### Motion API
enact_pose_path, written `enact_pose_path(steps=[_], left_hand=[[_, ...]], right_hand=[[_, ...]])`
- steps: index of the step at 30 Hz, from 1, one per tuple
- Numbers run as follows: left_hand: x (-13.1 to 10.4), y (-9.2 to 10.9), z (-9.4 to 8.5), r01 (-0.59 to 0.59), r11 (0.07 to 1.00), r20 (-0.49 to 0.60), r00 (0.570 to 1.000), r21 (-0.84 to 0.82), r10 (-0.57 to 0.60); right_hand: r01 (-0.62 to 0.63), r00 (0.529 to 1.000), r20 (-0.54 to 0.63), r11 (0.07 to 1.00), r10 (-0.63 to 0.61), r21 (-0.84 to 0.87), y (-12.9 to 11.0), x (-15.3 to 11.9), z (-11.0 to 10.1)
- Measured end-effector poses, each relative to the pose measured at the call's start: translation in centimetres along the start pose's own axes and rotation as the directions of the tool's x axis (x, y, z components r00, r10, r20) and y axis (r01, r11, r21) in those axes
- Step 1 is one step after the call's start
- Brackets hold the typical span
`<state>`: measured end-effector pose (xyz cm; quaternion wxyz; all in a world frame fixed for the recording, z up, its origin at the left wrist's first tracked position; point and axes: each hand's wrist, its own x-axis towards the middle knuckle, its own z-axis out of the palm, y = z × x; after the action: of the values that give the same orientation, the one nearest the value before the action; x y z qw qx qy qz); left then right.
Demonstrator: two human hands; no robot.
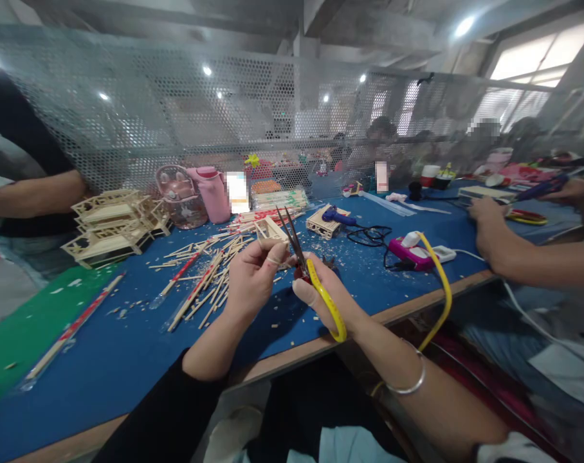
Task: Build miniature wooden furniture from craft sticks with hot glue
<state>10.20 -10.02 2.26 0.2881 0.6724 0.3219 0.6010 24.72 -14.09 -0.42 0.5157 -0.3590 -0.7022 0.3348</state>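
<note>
The task's piece, a small pale wooden frame (271, 229), is held above the near half of the blue tabletop (157, 373), pinched between the thumb and fingers of the left hand (253, 276). It is made of thin, light strips meeting at angles, with a flat face on its upper side; the fingertips cover its lower end, so its full outline cannot be told. Just beside it, the right hand (340, 302) is closed around scissors (294, 238) with a bright yellow handle and slim dark blades, which point up and stand slightly apart. Whether a blade touches the wood is unclear. Beyond and left of the left hand, loose wooden sticks (215, 273) spread across the table among small pale scraps, and the hand hides part of them. A tiered wooden structure (109, 228) stands farther left, near a pink bottle (212, 196). Behind the blades, a blue glue gun (337, 217) rests on a boxy wooden frame (321, 222), its black cord (369, 236) looping rightward towards a magenta power strip (410, 255). A mesh partition (176, 116) stands behind everything, and a co-worker's forearm (528, 257) reaches over the table at right.
</note>
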Motion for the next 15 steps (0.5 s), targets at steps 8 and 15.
enact_pose_path(steps=[8, 15], left_hand=[[-0.30, -0.72, -0.10, -0.150, 0.976, 0.015, 0.989, 0.157, 0.150], [-0.31, -0.58, -0.05, -0.162, 0.974, 0.018, 0.987, 0.158, 0.162]], right_hand=[[0.023, 0.999, 0.024, 1.000, -0.023, 0.015, 0.58, -0.07, 0.22], [0.023, 0.999, 0.042, 1.000, -0.022, -0.004, 0.86, -0.07, 0.20]])
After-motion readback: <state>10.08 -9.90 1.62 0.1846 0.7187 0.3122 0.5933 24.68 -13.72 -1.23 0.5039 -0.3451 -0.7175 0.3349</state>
